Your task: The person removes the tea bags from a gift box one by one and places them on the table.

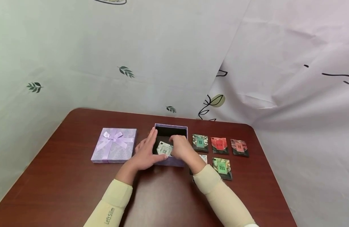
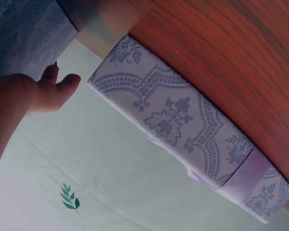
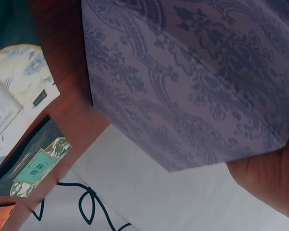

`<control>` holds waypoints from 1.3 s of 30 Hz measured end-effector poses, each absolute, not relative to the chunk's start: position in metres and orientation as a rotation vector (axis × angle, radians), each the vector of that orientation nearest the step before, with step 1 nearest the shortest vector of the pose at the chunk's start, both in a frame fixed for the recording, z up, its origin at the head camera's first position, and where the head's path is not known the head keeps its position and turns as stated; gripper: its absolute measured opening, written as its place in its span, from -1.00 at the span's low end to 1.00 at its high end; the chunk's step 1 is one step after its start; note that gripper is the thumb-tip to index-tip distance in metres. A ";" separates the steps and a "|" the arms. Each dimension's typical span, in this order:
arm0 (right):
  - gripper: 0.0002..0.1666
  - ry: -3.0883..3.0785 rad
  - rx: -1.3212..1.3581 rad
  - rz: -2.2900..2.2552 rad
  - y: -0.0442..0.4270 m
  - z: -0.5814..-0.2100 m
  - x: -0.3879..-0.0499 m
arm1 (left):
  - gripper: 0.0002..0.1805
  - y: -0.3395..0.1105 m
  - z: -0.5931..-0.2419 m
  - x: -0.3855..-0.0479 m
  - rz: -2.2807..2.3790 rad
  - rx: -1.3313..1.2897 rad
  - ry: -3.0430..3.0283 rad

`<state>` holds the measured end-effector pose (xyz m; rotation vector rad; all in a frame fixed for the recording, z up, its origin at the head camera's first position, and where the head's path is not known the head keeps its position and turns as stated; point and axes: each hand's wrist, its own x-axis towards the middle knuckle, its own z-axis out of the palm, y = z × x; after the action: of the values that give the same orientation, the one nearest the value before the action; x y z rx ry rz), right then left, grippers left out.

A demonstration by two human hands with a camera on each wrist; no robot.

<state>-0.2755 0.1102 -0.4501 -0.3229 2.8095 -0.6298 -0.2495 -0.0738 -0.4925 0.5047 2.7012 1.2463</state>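
An open purple patterned box (image 1: 170, 162) with a dark inside stands at mid-table. My left hand (image 1: 146, 154) rests against its left side, fingers straight along the wall, thumb over the front edge. Reaching in from the right, my right hand (image 1: 182, 148) has curled fingers at the right edge of a white floral sachet (image 1: 164, 148), which it seems to pinch. The fingertips are hidden. In the left wrist view, the left hand (image 2: 45, 94) is beside the box (image 2: 29, 36). The right wrist view has the right hand (image 3: 269, 180) over the box wall (image 3: 192, 96).
The purple lid (image 1: 114, 145) with a ribbon bow lies left of the box. To the right lie a green sachet (image 1: 200, 142), a red one (image 1: 219, 145), a dark red one (image 1: 239, 147), a light green one (image 1: 222, 167) and a white one (image 1: 203, 158), partly hidden by the right arm.
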 end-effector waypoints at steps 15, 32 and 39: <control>-0.51 2.730 -0.267 -0.559 0.100 -0.463 -0.292 | 0.24 -0.072 -0.486 -0.250 1.253 0.515 2.690; -0.45 2.725 -0.287 -0.645 0.099 -0.463 -0.293 | 0.23 -0.072 -0.484 -0.251 1.238 0.512 2.690; -0.45 2.690 -0.325 -0.691 0.097 -0.469 -0.292 | 0.24 -0.074 -0.488 -0.249 1.247 0.487 2.669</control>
<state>-0.2921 0.0973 -0.4690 -0.3251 2.6899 -0.6915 -0.2490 -0.0742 -0.4880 0.4873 2.6691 1.2472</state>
